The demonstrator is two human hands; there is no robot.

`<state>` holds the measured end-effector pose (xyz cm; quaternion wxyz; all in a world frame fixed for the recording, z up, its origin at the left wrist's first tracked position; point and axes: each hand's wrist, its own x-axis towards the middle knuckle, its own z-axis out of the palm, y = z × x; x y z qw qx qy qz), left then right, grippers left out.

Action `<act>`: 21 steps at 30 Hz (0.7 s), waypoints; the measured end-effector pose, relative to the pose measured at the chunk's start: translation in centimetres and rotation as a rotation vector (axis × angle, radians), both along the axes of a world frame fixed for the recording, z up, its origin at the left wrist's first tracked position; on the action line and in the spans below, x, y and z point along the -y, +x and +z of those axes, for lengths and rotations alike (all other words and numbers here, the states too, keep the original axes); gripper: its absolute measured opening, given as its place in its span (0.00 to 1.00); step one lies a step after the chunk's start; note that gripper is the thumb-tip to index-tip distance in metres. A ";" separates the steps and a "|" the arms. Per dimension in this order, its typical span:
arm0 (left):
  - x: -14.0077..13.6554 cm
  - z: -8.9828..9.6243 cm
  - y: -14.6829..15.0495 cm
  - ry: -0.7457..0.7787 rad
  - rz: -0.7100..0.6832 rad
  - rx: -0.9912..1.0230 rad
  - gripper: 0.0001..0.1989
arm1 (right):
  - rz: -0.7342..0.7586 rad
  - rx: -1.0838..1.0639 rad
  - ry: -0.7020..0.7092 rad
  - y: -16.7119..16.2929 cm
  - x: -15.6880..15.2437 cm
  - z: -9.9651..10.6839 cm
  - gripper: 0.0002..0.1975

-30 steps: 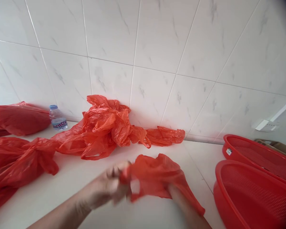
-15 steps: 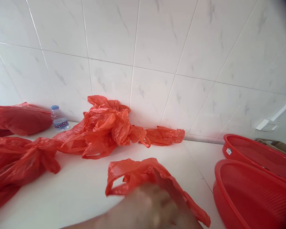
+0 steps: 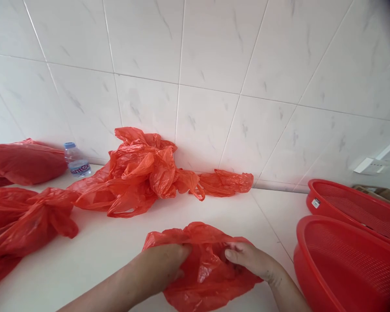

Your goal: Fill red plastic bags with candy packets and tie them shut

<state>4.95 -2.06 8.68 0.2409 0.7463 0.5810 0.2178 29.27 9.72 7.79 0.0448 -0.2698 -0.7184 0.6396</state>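
A thin red plastic bag (image 3: 208,277) is spread apart over the white table, its mouth stretched between both hands. My left hand (image 3: 172,264) grips the bag on its left side, with most of the fingers hidden by the plastic. On the other side my right hand (image 3: 245,255) holds the bag near its upper edge, thumb outside and fingertips tucked behind the film. What the bag contains, if anything, does not show.
Behind lies a heap of crumpled red bags (image 3: 143,173) against the tiled wall. Filled red bags (image 3: 22,162) and a water bottle (image 3: 78,162) are at left. Two red plastic baskets (image 3: 300,247) stand at right. A white socket strip (image 3: 370,165) is on the wall.
The bag was bunched under one blurred hand and forearm; now it is spread wide between both hands. My right hand and forearm have come clearly into view.
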 end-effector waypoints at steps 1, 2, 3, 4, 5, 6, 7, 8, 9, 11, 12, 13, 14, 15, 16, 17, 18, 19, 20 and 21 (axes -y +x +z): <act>0.3 0.4 0.5 0.004 -0.039 -0.051 0.04 | -0.025 0.001 0.010 -0.1 0.0 -0.2 0.26; 0.5 0.9 1.0 0.016 -0.080 -0.098 0.05 | -0.060 0.010 0.034 -0.2 0.1 -0.3 0.25; 0.8 1.5 1.6 0.040 -0.129 -0.148 0.07 | -0.096 0.023 0.073 -0.4 0.2 -0.4 0.24; 1.0 1.9 2.1 0.079 -0.193 -0.197 0.10 | -0.128 0.037 0.125 -0.7 0.3 -0.4 0.22; 1.1 2.3 2.5 0.133 -0.257 -0.239 0.11 | -0.154 0.048 0.179 -1.0 0.5 -0.5 0.20; 1.1 2.4 2.9 0.188 -0.307 -0.271 0.12 | -0.169 0.056 0.230 -1.3 0.6 -0.6 0.19; 1.1 2.2 3.2 0.230 -0.341 -0.293 0.13 | -0.172 0.063 0.270 -1.5 0.7 -0.8 0.19; 1.0 1.9 3.3 0.241 -0.349 -0.305 0.18 | -0.170 0.067 0.294 -1.6 0.8 -1.0 0.20; 0.8 1.4 3.3 0.209 -0.328 -0.308 0.27 | -0.175 0.075 0.303 -1.5 0.7 -1.3 0.23; 0.5 0.2 2.7 0.033 -0.214 -0.308 0.43 | -0.176 0.114 0.276 -1.0 0.3 -2.0 0.25; 0.3 -0.3 2.2 -0.076 -0.153 -0.300 0.46 | -0.161 0.138 0.248 -0.6 0.0 -2.2 0.22; 0.2 -0.5 1.7 -0.168 -0.104 -0.285 0.47 | -0.138 0.154 0.221 -0.1 -0.4 -2.4 0.17; 0.1 -0.7 1.2 -0.234 -0.077 -0.268 0.46 | -0.102 0.151 0.184 0.4 -0.7 -2.5 0.13; 0.0 -0.7 0.7 -0.270 -0.077 -0.251 0.45 | -0.058 0.125 0.135 0.8 -1.1 -2.4 0.14; -0.1 -0.5 0.4 -0.275 -0.097 -0.237 0.44 | -0.014 0.079 0.080 1.2 -1.3 -2.3 0.17; -0.1 -0.3 0.1 -0.258 -0.125 -0.228 0.41 | 0.020 0.023 0.022 1.4 -1.5 -2.2 0.23; 0.0 -0.1 0.0 -0.227 -0.149 -0.226 0.37 | 0.043 -0.046 -0.033 1.6 -1.6 -2.0 0.28; 0.0 0.0 0.0 -0.190 -0.163 -0.230 0.33 | 0.058 -0.118 -0.077 1.7 -1.6 -1.8 0.32; 0.1 0.1 0.1 -0.150 -0.172 -0.233 0.28 | 0.059 -0.186 -0.101 1.8 -1.5 -1.7 0.33; 0.2 0.2 0.2 -0.102 -0.161 -0.219 0.24 | 0.046 -0.240 -0.106 1.8 -1.4 -1.5 0.33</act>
